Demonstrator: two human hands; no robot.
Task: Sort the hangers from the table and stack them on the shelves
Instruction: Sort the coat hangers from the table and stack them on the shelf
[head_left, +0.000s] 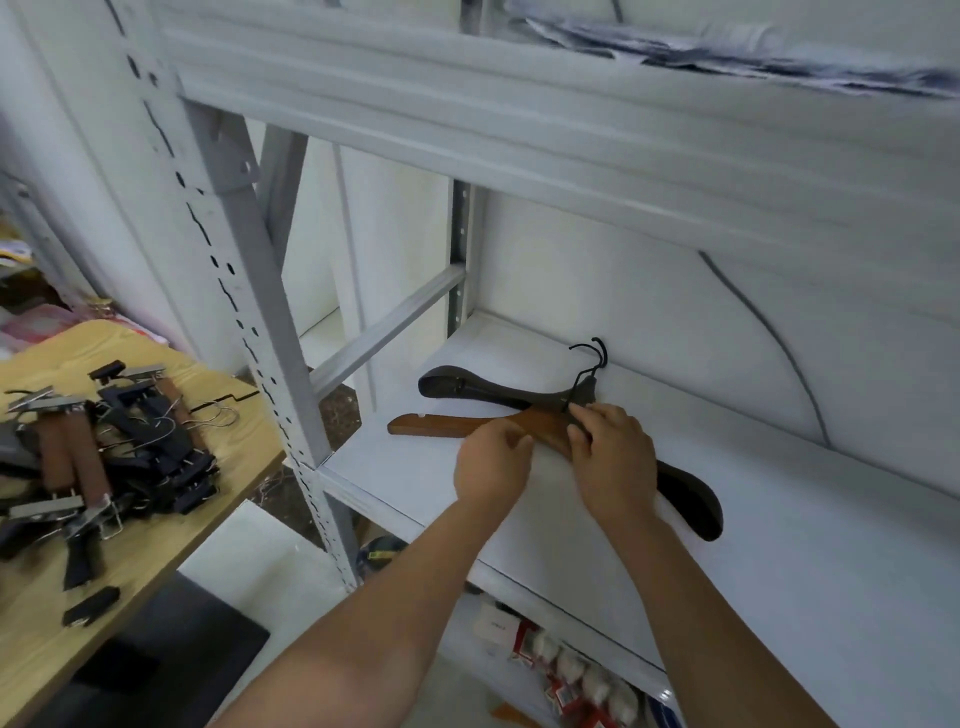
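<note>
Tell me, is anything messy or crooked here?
Yes. The clip hangers on the table lie in a tangled heap, one black piece apart. On the shelf, the brown hanger sits crooked across the dark hanger.

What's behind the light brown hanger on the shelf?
A dark hanger lies on the white shelf behind the light brown hanger. The left hand and right hand cover the middles, so any overlap is hidden.

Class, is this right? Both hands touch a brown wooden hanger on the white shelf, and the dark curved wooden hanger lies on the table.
No. The head view shows the dark curved wooden hanger on the white shelf too, behind the brown wooden hanger.
</note>
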